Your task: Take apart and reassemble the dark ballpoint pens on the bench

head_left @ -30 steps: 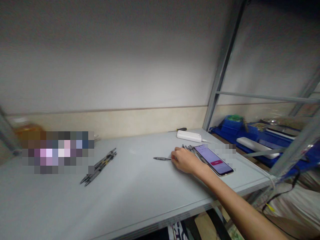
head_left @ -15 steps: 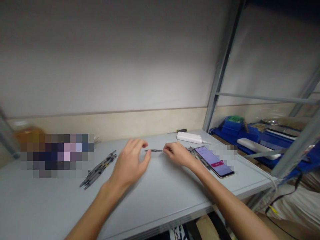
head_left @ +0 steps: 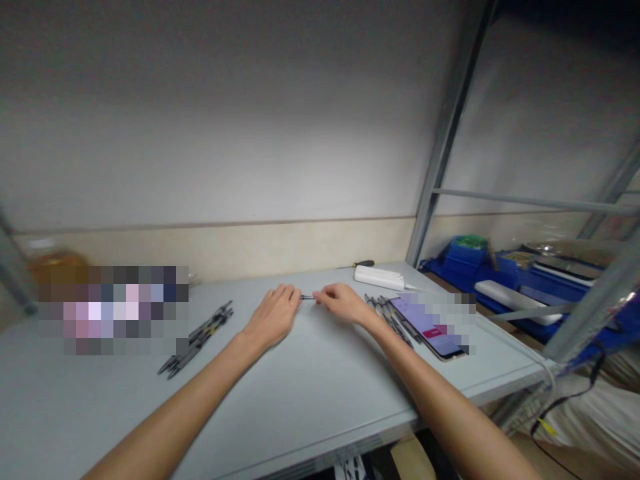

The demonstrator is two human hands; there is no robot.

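1. Wall [head_left: 210, 153] at the back: fills the upper half, greyish and dimmer toward the top, with a cream band [head_left: 225, 250] along its foot.
2. Pale grey table [head_left: 310, 400]: stretches beneath both hands.
3. Metal post [head_left: 444, 157]: rises at the back right corner of the table.
4. Blue surface [head_left: 535, 280], beyond the post: carries a blue box [head_left: 465, 255] and a long white bar [head_left: 517, 303].
5. Left hand [head_left: 274, 313]: reaches in palm down, fingers close together, tips at the left end of a single pen [head_left: 307, 297] — cannot tell whether clamped on it, with the grip hidden from this side.
6. Right hand [head_left: 343, 303]: faces the left hand, just beside it, thumb and forefinger pinched together on the pen's right end.
7. Phone [head_left: 425, 325]: lies face up to the right, lit lilac and red, partly blurred into blocks.
8. Pen bundle [head_left: 197, 339]: lies aslant, left of the left hand and apart from it.
9. Loose pens [head_left: 397, 326]: lie just beside the phone's left edge, near the right wrist.
10. White block [head_left: 379, 276]: lies behind the phone, with a white cable [head_left: 413, 288] at its right end.
11. Screwdriver [head_left: 364, 264]: lies just behind the white block, near the wall.
12. Single pen again: bridges the gap between the hands — shows only a short, dark stretch.
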